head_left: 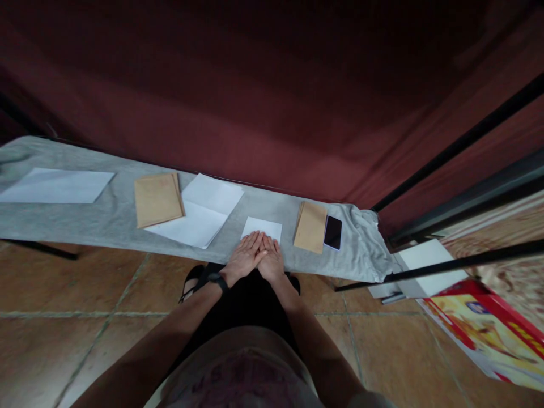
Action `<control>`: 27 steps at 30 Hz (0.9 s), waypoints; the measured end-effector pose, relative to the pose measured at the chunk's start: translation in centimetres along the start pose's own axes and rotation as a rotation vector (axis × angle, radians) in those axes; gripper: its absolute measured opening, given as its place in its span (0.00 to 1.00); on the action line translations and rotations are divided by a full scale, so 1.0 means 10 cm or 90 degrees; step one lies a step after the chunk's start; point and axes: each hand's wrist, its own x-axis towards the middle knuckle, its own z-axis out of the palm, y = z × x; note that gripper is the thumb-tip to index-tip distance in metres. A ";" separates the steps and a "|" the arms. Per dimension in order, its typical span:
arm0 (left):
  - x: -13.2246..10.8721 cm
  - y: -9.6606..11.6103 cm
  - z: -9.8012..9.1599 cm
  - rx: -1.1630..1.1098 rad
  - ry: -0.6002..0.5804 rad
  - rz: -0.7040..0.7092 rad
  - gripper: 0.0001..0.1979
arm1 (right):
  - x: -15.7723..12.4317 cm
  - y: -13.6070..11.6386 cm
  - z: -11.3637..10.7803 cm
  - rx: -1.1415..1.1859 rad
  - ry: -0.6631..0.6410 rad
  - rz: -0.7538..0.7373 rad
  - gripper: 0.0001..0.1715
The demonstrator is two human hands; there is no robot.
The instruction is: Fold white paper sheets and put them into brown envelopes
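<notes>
My left hand, with a dark band on its wrist, lies palm down at the near edge of a small white folded sheet of paper. Right beside it, my right hand rests on the same edge, fingers stretched forward. The two hands touch along their inner sides. Neither is wrapped around anything; the near part of the paper is hidden under them. To the left are larger white sheets with a crease, partly covered by a stack of brown envelopes.
A grey cloth covers the narrow table. Another white sheet lies far left. On the right are more brown envelopes and a phone. A white box and a red-and-yellow carton stand beyond the right end, near black metal bars.
</notes>
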 end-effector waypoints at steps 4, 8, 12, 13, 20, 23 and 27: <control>-0.02 -0.05 -0.04 -0.002 -0.016 0.023 0.36 | -0.02 0.03 0.04 0.006 0.013 -0.003 0.33; -0.03 -0.06 -0.02 0.011 -0.015 0.030 0.36 | -0.06 0.07 0.05 0.005 0.020 0.018 0.32; -0.04 -0.05 0.00 0.036 -0.019 0.038 0.36 | -0.12 0.12 0.03 -0.006 0.031 0.043 0.32; -0.04 -0.04 0.00 0.041 -0.017 0.039 0.36 | -0.13 0.14 0.03 -0.008 0.036 0.045 0.32; -0.05 -0.03 -0.03 0.057 -0.010 0.038 0.36 | -0.22 0.22 0.03 -0.002 0.078 0.051 0.32; -0.06 -0.02 -0.04 0.056 -0.008 0.038 0.35 | -0.27 0.25 0.01 -0.001 0.094 0.056 0.31; -0.07 -0.02 -0.03 0.054 -0.010 0.035 0.35 | -0.33 0.29 -0.04 -0.001 0.105 0.066 0.32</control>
